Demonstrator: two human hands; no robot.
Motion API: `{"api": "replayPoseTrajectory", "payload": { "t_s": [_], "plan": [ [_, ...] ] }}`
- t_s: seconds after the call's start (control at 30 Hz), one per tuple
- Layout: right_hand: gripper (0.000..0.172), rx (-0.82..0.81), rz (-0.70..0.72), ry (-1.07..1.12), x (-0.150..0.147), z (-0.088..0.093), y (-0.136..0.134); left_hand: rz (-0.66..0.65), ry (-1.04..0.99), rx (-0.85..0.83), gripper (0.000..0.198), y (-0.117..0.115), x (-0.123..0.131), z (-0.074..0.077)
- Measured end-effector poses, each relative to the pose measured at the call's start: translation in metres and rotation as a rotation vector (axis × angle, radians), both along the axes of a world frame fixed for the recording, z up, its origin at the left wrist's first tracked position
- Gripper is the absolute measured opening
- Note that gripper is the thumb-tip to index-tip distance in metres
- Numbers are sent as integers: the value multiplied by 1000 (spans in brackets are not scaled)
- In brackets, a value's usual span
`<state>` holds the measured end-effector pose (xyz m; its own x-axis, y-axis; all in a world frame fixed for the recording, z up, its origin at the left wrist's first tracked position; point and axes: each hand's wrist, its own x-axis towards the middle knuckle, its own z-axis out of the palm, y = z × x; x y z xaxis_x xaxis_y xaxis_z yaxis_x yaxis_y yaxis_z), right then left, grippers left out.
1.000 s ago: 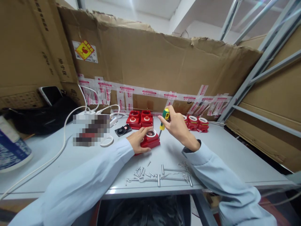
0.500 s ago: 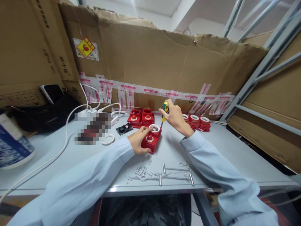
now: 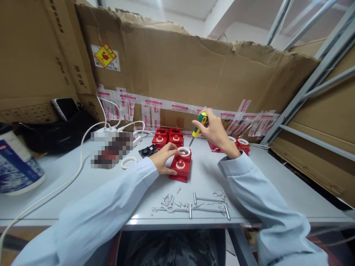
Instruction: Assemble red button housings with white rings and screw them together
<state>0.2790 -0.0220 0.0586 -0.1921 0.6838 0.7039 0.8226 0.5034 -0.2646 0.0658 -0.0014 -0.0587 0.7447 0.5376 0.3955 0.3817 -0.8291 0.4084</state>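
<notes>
A red alarm-like housing (image 3: 180, 174) with a red dome and a white ring (image 3: 183, 151) at its far end lies on the table in front of me. My left hand (image 3: 164, 159) grips it from the left, fingers by the ring and thumb along the near left side. In my right hand (image 3: 213, 127) is a screwdriver (image 3: 200, 123) with a green and yellow handle, tilted, its tip apart from the housing, above and to the right of the ring. Nearer to me lie several loose screws (image 3: 168, 200) and metal rods with crossbars (image 3: 190, 211).
Two similar red housings (image 3: 159, 138) stand behind, with a black part (image 3: 148, 151) and a loose white ring (image 3: 129, 162) to the left. More red units (image 3: 245, 147) sit at the right. A power strip (image 3: 104, 132), white cable (image 3: 81, 162) and blue-white tub (image 3: 19, 166) occupy the left. Cardboard (image 3: 177, 66) walls the back.
My right hand has lifted the screwdriver up and to the right, away from the housing's side. The housing has turned slightly under my left hand, which still holds it.
</notes>
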Motion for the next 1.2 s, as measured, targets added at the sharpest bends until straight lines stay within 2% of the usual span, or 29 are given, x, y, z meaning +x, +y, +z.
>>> {"api": "replayPoseTrajectory", "payload": {
  "t_s": [0.13,0.27,0.33,0.57,0.67,0.9,1.03,1.2],
  "plan": [
    [24,-46,114,126,-3,2,-30,-89,8,23,68,4,2,-6],
    [27,-329,318,275,-4,-14,-57,-101,28,43,68,8,4,-6],
    [27,-416,361,319,-4,-26,-64,-70,44,90,70,7,5,-4],
    [27,-463,380,434,-2,-52,-66,67,102,215,73,-4,6,-6],
    [26,-456,365,470,-1,-58,-64,67,37,171,75,-7,5,-7],
    [24,-474,372,457,0,-72,-58,48,-83,1,57,-6,6,-10],
    [25,-481,375,453,-1,-75,-58,-17,-131,-84,69,-5,7,-11],
    [23,-489,379,449,-3,-75,-58,-28,-177,-91,81,-2,8,-13]
  ]
}}
